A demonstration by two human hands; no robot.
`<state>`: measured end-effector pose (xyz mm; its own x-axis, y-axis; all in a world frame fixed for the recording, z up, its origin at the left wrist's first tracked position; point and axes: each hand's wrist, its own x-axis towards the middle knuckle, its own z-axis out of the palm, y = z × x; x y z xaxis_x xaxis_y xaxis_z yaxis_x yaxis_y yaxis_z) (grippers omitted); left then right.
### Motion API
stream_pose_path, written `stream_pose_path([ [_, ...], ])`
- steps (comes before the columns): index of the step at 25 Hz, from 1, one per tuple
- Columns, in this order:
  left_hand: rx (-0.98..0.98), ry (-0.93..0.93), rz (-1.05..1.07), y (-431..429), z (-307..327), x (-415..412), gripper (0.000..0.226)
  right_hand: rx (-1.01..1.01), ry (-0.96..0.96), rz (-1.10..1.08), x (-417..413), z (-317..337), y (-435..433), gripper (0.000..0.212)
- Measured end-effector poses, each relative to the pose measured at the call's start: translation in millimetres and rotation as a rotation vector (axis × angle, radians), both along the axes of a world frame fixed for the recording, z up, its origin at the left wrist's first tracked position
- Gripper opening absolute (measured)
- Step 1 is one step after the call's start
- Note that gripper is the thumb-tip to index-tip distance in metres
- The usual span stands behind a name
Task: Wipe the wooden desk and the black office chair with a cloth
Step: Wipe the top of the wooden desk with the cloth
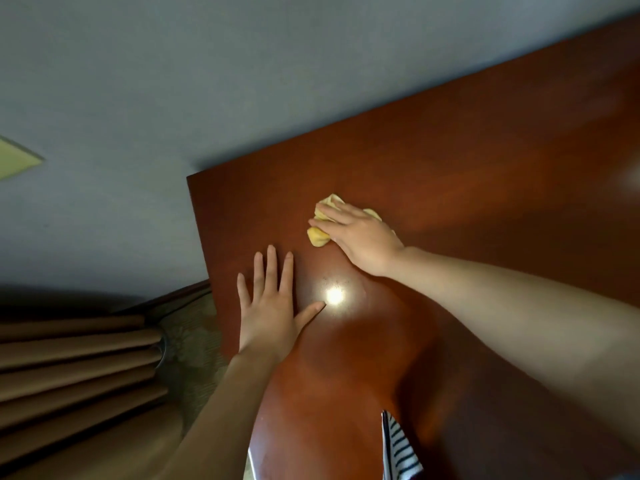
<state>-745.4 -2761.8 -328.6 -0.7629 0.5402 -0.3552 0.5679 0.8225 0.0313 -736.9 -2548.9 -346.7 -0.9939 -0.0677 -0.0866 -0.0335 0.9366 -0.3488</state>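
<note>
A big grey wall (pixel 242 81) is seen behind everything; it looks flat and a little grainy. The table (pixel 485 168) is made of red-brown wood, smooth and shiny, with straight edges and a sharp corner at the far left. A round bright spot of light (pixel 334 296) is seen on its glossy top. Brown curtains (pixel 76 368) are seen at the lower left, hanging in long soft folds. A patterned floor (pixel 197 341) is seen between the curtains and the table. The right hand (pixel 360 237) is laid flat on the cloth (pixel 320 233), with the fingers stretched out toward the left; the grip is a flat press, not a closed fist. The cloth is yellow, soft and bunched up in lumps, and it is pressed onto the table top near the far left corner. The left hand (pixel 270 310) is spread wide and flat on the bare wood, just beside the bright spot, and nothing is held in it. A piece of striped fabric (pixel 398 448), white with dark lines, is seen at the bottom edge.
</note>
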Motion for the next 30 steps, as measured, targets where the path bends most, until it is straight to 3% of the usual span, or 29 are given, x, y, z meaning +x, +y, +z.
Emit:
stream_pose_path([
  [9,0.125,-0.068,0.102,-99.7,-0.7,51.8,0.066,-0.023,0.008,-0.139,86.6,3.7,-87.3,0.044],
  [16,0.118,-0.138,-0.217,-176.9,0.2,60.5,0.062,-0.052,-0.010,-0.405,157.0,6.9,-211.1,0.046],
  [23,0.119,-0.186,-0.446,-212.5,-7.7,100.5,0.057,-0.144,-0.012,-0.519,224.6,8.0,-307.6,0.043],
  [30,0.169,-0.174,-0.636,-207.3,-5.6,150.0,0.083,-0.140,-0.014,-0.617,280.3,3.5,-351.1,0.044],
])
